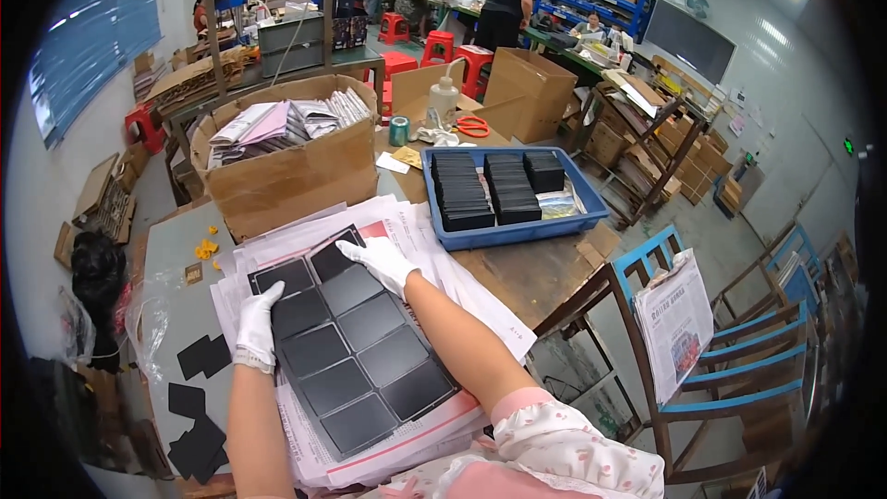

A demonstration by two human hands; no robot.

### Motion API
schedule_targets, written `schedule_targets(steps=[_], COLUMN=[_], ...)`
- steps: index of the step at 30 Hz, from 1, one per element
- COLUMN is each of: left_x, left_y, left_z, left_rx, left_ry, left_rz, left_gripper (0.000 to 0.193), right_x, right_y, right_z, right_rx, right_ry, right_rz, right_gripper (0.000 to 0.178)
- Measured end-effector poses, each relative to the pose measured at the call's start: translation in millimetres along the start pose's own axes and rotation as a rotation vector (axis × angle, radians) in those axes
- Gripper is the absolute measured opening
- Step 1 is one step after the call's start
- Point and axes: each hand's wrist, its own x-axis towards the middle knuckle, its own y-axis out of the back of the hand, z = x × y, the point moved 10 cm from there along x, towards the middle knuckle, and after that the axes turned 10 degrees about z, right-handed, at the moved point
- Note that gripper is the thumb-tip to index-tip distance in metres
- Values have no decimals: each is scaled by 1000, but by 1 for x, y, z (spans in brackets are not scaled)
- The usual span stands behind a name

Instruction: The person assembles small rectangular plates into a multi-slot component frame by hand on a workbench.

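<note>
Black square tiles lie side by side in two columns on a stack of newspaper sheets before me. My left hand, in a white glove, rests against the left edge of the tiles, fingers stretched forward. My right hand, gloved too, lies over the far right end of the grid. Its extended fingers touch the farthest tile. The undersides of both hands are hidden. Loose black pieces are scattered on the grey tabletop left of the papers.
Behind the papers stands a cardboard box full of folded paper. A blue tray holds rows of stacked black pieces. Beyond are orange-handled scissors, a can and a bottle. A blue-slatted chair stands right; people work farther back.
</note>
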Motion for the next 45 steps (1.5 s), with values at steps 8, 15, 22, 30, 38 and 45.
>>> schedule_targets(steps=[8, 15, 22, 30, 38, 45], left_x=[-20, 11, -44, -23, -90, -150], left_y=[-16, 3, -41, -24, -30, -12], left_z=[19, 6, 16, 8, 42, 113], left_rx=[21, 115, -43, 107, 58, 1077], left_ry=[-51, -188, 26, -135, -92, -461], left_rz=[63, 157, -123, -83, -193, 228], left_gripper=[30, 31, 31, 32, 37, 81], right_x=[5, 7, -17, -25, -27, -54], right_y=[10, 7, 24, 30, 22, 44], right_z=[16, 8, -20, -28, -88, -76], right_rx=[9, 96, -196, -528, -405, -715], right_ry=[7, -17, -9, 108, 364, -156], right_rz=[38, -25, -86, -123, 96, -62], right_gripper=[69, 60, 65, 65, 51, 68])
